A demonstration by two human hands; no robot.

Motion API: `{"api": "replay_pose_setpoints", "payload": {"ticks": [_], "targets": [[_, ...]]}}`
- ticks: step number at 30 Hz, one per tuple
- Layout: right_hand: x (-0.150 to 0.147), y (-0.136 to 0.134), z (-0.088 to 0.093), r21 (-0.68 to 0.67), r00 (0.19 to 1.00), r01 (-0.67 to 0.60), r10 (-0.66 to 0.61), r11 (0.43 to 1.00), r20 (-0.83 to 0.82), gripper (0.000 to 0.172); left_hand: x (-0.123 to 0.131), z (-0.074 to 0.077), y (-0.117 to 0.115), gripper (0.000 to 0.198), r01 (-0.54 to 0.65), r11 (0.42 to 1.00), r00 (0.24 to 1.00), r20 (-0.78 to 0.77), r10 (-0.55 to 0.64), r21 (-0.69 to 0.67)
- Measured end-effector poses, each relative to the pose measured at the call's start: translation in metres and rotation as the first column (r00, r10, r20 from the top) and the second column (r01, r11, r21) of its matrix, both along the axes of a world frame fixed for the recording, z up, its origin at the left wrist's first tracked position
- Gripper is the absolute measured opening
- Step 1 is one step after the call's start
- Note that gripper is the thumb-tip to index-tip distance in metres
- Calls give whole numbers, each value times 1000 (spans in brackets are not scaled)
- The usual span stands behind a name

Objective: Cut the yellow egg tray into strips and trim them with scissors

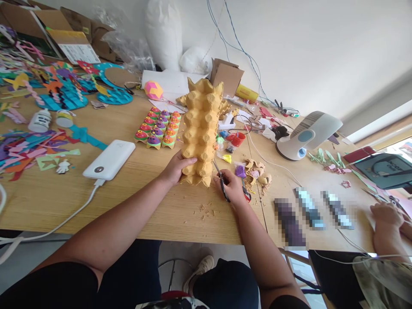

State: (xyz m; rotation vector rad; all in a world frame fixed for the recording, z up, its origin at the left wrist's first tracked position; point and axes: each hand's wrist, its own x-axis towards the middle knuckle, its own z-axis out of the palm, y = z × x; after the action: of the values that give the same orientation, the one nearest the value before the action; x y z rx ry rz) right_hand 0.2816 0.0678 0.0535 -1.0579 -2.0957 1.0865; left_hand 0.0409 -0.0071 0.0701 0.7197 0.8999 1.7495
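Note:
A long yellow-brown egg carton piece (201, 133) is held up on end over the table, its bumps facing me. My left hand (179, 167) grips its lower left edge, with the thumb across the front. Scissors (222, 182) with dark handles are in my right hand (232, 188), their blades against the carton's lower right edge. Small carton crumbs (206, 211) lie on the table beneath. Cut carton pieces (257, 171) and a purple clay packet (240, 170) lie right of my right hand.
Painted carton cups (158, 128) stand behind left, near a white power bank (109, 160) with a cable. Coloured paper strips (38, 148) cover the far left. A white fan (307, 135) stands right. Another person's hands (388, 216) are at the right edge, beyond blurred flat objects (309, 208).

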Motion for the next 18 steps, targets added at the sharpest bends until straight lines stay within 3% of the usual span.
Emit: {"api": "replay_pose_setpoints", "payload": {"ticks": [4,11,18], "targets": [[0,1,1,-27,997,42,-44,999,-62,49,-1,0,0,75,3,1000,1000,-7,-3,8],[1,-3,-1,42,999,-47,47,998,17,34,0,3,-2,72,3,1000,1000,-10,-3,-1],[0,-2,-1,22,999,-36,36,999,18,36,1,2,-2,71,-9,1000,1000,4,9,-2]]}}
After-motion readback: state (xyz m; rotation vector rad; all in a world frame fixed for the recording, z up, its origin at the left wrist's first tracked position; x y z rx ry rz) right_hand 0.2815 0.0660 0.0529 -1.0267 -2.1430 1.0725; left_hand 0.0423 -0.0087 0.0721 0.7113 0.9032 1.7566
